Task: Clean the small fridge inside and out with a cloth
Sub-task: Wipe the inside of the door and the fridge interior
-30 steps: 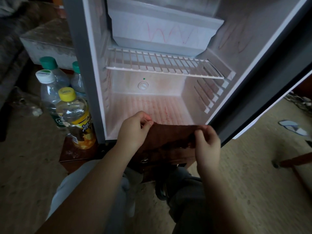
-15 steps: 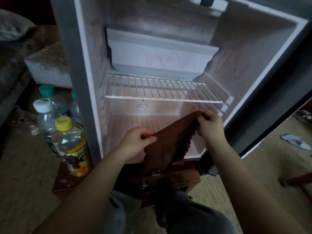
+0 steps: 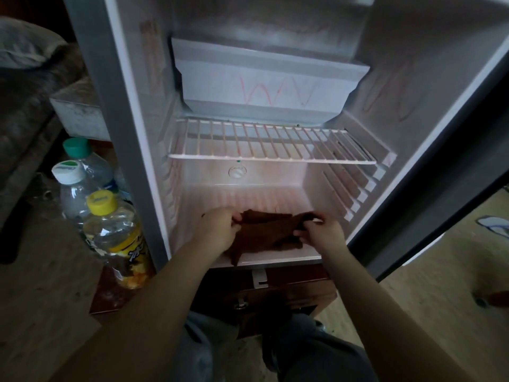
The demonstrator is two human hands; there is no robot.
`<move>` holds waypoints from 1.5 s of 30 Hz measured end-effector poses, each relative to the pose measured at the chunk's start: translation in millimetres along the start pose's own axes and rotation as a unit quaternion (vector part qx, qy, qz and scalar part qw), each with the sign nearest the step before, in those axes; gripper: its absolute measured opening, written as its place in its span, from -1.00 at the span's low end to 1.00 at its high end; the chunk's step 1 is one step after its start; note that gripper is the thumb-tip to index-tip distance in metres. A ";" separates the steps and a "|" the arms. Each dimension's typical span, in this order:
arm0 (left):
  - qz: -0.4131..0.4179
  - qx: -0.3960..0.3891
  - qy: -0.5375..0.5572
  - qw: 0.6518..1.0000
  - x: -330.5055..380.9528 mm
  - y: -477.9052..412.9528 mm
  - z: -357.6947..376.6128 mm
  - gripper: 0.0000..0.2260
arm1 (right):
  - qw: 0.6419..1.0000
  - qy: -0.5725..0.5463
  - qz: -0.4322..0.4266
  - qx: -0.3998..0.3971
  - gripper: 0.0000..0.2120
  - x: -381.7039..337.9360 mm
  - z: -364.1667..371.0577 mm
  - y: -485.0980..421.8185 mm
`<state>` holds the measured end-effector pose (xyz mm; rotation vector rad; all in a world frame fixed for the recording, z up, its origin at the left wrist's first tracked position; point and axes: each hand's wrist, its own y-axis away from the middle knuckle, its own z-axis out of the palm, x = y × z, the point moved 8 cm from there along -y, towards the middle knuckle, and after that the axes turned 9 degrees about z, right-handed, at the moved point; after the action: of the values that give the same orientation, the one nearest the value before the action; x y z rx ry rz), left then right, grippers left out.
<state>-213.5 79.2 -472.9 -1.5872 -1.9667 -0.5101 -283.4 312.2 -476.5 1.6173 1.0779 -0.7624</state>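
Gripping the cloth [image 3: 268, 230] at its 9 o'clock end with the left hand [image 3: 217, 230], fingers curled round the fabric. Pinching its 3 o'clock end with the right hand [image 3: 322, 234], thumb and fingers clenched on a fold. Holding it stretched between both, low inside the open fridge [image 3: 118, 133], at the 6 o'clock edge of the floor; probably resting on that floor, judging through the dimness. Reaching in beneath the rack [image 3: 270, 144] at 12 o'clock. Seeing bottles [image 3: 118, 232] standing outside at 9 o'clock, just beside the fridge wall.
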 end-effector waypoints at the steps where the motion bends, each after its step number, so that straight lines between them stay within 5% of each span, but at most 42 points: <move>1: 0.000 0.006 -0.039 0.999 -2.8 1.2 -0.3 -0.80 | 0.999 0.034 -0.027 0.012 -0.68 4.1 3.7 1.8; 6: 0.077 0.059 -0.160 0.982 24.4 10.5 -13.2 -0.83 | 0.912 0.293 -0.285 0.045 -0.60 8.7 43.9 41.5; 8: 0.091 0.001 -0.176 0.980 27.4 15.3 -1.3 -0.82 | 0.864 0.401 -0.301 0.057 -0.55 17.7 60.6 46.5; 11: 0.104 -0.050 -0.203 0.972 20.1 19.2 6.7 -0.77 | 0.841 0.464 -0.272 0.067 -0.61 21.4 67.6 42.6; 15: 0.127 -0.005 -0.130 0.983 16.7 22.8 -4.1 -0.78 | 0.875 0.374 -0.298 0.076 -0.81 2.8 57.2 40.5; 19: 0.077 0.036 -0.093 0.992 0.3 20.6 -21.7 -0.77 | 0.955 0.152 -0.192 0.170 -0.73 -14.6 15.4 31.1; 21: 0.061 0.023 -0.078 0.995 -7.1 17.1 -20.9 -0.75 | 0.973 0.109 -0.163 0.122 -0.72 -13.4 30.1 32.4; 24: 0.062 0.016 -0.075 0.995 -6.1 12.4 -19.9 -0.75 | 0.948 0.270 -0.170 0.019 -0.51 6.2 85.1 39.2; 26: 0.073 0.024 -0.080 0.994 -3.0 10.1 -19.6 -0.74 | 0.901 0.397 -0.170 0.033 -0.33 16.4 100.2 35.0; 28: 0.079 0.030 -0.080 0.993 -1.8 8.8 -19.5 -0.75 | 0.873 0.452 -0.173 0.059 -0.45 13.1 98.6 24.4; 31: 0.098 0.029 -0.080 0.992 0.3 7.6 -17.6 -0.74 | 0.904 0.366 -0.208 0.071 -0.69 -8.3 79.4 11.2; 34: 0.114 0.028 -0.069 0.991 2.0 3.3 -18.6 -0.74 | 0.926 0.250 -0.267 0.089 -0.66 -49.1 62.0 -12.6; 39: 0.100 0.030 -0.062 0.993 -2.0 -4.0 -18.3 -0.76 | 0.863 0.444 -0.234 0.053 -0.50 -37.4 99.5 -87.7; 45: 0.085 0.003 -0.069 0.994 1.7 -8.0 -9.6 -0.77 | 0.869 0.428 -0.245 0.038 -0.53 -23.6 94.7 -62.4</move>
<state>-219.8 72.9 -464.0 -1.8102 -1.9050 -0.3353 -347.5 221.2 -508.4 1.8085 2.1770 -0.3684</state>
